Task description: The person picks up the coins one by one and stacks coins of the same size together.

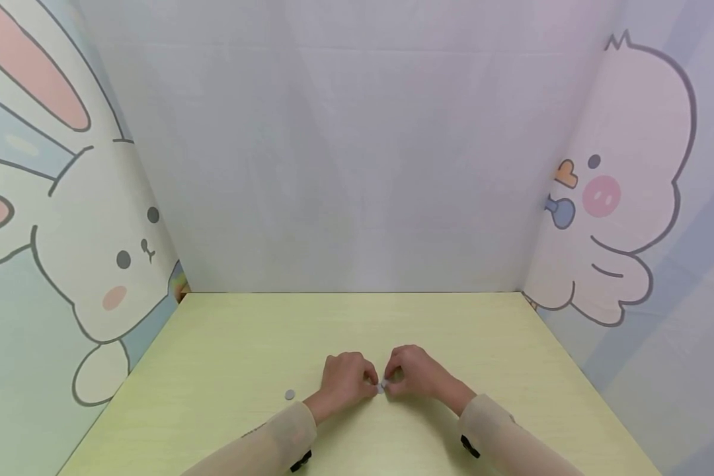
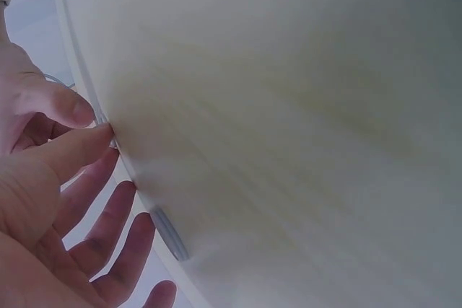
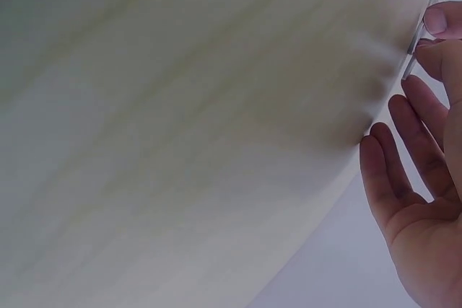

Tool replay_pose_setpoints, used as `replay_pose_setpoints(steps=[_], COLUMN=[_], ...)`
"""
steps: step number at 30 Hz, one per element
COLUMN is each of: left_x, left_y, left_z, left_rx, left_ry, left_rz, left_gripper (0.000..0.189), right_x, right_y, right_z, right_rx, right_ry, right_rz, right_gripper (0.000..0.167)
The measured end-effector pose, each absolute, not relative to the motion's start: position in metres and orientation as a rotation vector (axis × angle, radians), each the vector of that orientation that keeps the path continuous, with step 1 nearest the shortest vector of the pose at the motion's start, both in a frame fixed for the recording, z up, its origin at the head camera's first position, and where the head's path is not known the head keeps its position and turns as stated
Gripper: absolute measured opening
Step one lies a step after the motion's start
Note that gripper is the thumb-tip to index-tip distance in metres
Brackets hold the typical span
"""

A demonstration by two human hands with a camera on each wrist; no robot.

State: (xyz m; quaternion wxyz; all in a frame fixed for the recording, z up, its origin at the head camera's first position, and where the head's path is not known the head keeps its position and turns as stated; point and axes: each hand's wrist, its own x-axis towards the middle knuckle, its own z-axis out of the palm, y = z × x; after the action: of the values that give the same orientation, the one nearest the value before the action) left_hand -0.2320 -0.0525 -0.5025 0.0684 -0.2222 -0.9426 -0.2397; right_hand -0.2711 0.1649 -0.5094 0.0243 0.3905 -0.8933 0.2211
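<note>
Near the middle of the table's front half, my two hands meet at a pair of small grey discs. My right hand [image 1: 415, 373] pinches one disc [image 3: 409, 68] between thumb and index finger, its edge tilted off the tabletop. My left hand [image 1: 346, 380] has thumb and index finger at the left edge of the other disc [image 1: 381, 389], which lies low and overlaps the first in the head view. Fingertips cover much of both discs. The remaining fingers of each hand are bent, tips close to the table, as both wrist views show.
A third grey disc [image 1: 289, 395] lies flat on the pale yellow table [image 1: 357, 324], left of my left hand. Behind the table hangs a plain pale curtain [image 1: 357, 165]. Side curtains carry a cartoon rabbit [image 1: 95, 264] at left and a white cartoon figure [image 1: 636, 132] at right.
</note>
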Motion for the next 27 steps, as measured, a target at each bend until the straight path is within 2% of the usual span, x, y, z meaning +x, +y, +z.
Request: replay_pose_setpoints(steps=[27], left_x=[-0.2328], left_y=[-0.0542], left_z=[-0.5046], left_rx=[-0.684], left_ry=[-2.816], left_rz=[-0.716], left_gripper=[0.008], right_x=[-0.2621], right_y=[0.1551], right_z=[-0.5073], right_rx=[1.194], right_ry=[-2.76], right_rz=[0.614], right_gripper=[0.009])
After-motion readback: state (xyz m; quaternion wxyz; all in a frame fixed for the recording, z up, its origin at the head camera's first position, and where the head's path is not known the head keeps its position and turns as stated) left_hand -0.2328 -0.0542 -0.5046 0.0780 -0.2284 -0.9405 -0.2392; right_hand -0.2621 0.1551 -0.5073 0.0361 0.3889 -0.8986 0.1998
